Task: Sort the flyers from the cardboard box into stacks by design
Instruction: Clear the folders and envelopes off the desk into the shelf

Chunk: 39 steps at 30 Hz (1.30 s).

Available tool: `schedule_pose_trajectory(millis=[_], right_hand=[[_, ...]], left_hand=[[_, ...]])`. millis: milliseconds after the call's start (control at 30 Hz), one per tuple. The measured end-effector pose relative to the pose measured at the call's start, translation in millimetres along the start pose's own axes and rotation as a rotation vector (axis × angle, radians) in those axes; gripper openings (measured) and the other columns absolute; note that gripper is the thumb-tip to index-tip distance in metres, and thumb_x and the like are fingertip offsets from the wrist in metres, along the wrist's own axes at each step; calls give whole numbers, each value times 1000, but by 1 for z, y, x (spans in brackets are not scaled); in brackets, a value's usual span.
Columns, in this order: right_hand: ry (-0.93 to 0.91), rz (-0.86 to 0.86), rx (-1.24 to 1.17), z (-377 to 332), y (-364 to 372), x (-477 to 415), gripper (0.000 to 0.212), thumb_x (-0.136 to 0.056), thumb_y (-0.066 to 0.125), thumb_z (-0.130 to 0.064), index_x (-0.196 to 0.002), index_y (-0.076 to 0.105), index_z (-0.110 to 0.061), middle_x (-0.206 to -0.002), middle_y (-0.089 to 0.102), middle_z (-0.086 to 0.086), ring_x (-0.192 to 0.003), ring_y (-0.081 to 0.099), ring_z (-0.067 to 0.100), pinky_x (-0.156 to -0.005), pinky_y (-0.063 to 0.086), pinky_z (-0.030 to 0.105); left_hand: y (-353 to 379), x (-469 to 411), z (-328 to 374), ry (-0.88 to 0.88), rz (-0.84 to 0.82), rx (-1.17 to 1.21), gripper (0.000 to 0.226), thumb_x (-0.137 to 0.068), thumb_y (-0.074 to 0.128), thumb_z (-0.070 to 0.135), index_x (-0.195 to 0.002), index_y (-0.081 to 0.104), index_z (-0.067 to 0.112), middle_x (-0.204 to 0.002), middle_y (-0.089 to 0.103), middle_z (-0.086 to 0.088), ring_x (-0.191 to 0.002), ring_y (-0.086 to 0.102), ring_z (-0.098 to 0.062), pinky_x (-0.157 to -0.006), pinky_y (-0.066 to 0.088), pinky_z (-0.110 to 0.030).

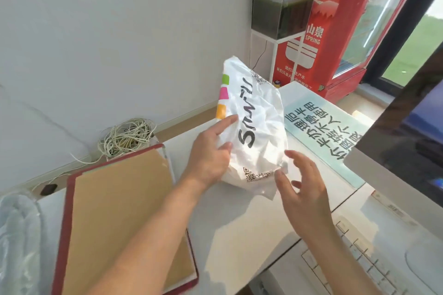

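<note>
Above the desk, left hand (211, 155) gripping crumpled flyer (254, 127), print partly illegible, right hand (304, 189) spread, released.

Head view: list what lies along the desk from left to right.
Clear plastic wrap → cardboard box → left hand → crumpled white flyer → right hand → monitor.

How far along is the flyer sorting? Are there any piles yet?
No sorted stacks show yet, so this looks like the start. In hand: the left hand grips a crumpled white packet printed with black lettering and coloured squares, while the right hand hovers open at its lower corner. The cardboard box lies beside it; I cannot see flyers in it. The sorting itself seems still ahead.
</note>
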State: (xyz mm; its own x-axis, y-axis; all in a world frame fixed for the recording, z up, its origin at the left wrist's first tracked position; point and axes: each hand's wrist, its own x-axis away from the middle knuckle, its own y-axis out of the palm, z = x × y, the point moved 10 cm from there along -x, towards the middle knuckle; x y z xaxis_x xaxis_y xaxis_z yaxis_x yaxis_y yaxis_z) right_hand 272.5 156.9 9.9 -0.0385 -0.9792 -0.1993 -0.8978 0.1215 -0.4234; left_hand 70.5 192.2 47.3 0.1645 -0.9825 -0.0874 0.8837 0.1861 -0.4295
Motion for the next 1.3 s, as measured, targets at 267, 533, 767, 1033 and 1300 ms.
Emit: schedule_pose_trajectory(millis=[267, 533, 767, 1033, 1300], right_hand=[[275, -530, -266, -60, 135, 46, 76, -79, 74, -36, -138, 28, -46, -116, 63, -7, -95, 66, 16, -87, 50, 33], [-101, -517, 465, -76, 174, 83, 49, -91, 51, -28, -138, 38, -29, -122, 55, -4, -109, 54, 18, -84, 43, 29], [63, -394, 431, -46, 143, 25, 72, -88, 56, -30, -149, 17, -32, -148, 25, 13, -135, 24, 35, -107, 27, 42], [-167, -464, 575, -18, 188, 21, 54, -84, 52, -24, -133, 40, -43, -133, 47, -14, -112, 50, 32, -82, 49, 41], [109, 176, 198, -32, 48, -68, 25, -98, 43, -16, -107, 58, 2, -101, 62, 25, -97, 56, 40, -79, 41, 40]], left_hand=[[-171, 165, -97, -336, 288, 44, 60, -87, 60, -4, -124, 53, 43, -129, 43, 29, -121, 37, 12, -103, 29, -18], [-189, 224, -169, -621, 97, -587, 75, -85, 59, 26, -146, 15, 35, -151, 28, 3, -122, 47, -24, -93, 41, -34], [-183, 212, -165, -478, -2, -851, 75, -86, 53, 48, -146, 8, 46, -158, -3, 0, -139, 15, -29, -111, 24, -38], [-139, 197, -179, -519, -263, -928, 81, -79, 42, 75, -144, -2, 52, -157, -18, 3, -144, -9, -32, -114, 14, -53], [-138, 187, -172, -617, -233, -1004, 84, -79, 34, 79, -146, -2, 46, -158, -14, -3, -143, 0, -37, -108, 30, -49]])
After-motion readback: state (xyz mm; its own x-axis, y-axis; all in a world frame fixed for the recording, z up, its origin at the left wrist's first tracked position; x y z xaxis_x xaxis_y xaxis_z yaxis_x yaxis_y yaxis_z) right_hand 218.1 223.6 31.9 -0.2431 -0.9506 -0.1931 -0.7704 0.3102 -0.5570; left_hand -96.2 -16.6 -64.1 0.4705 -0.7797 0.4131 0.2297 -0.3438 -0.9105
